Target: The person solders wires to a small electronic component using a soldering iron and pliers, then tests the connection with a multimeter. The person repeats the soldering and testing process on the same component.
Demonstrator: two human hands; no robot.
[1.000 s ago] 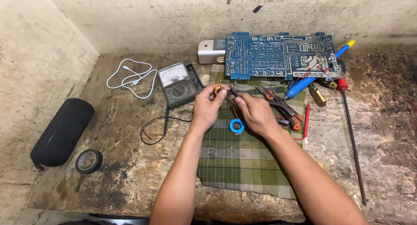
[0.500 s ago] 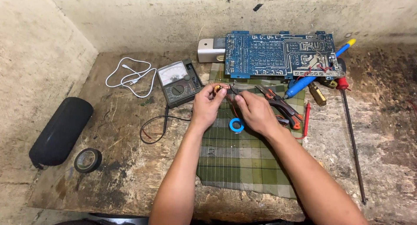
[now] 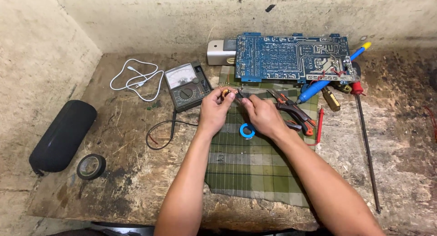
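Observation:
My left hand (image 3: 215,111) pinches a small copper-wound coil (image 3: 225,93) between thumb and fingers, above the green checked cloth (image 3: 255,167). My right hand (image 3: 263,115) grips a small dark tool (image 3: 242,95) whose tip meets the coil. Both hands meet just below the large blue circuit board (image 3: 291,58). A small blue ring of solder (image 3: 247,131) lies on the cloth under my right wrist. An analog multimeter (image 3: 186,86) sits just left of my left hand.
Red-handled pliers (image 3: 293,111), a blue-and-yellow screwdriver (image 3: 327,81) and a long red-handled rod (image 3: 366,140) lie to the right. A white cable (image 3: 136,79), a black cylindrical speaker (image 3: 61,136) and a roll of black tape (image 3: 91,166) lie to the left. Black probe lead (image 3: 161,131).
Both hands stay together at the coil, with only slight finger shifts. Nothing else on the bench has moved.

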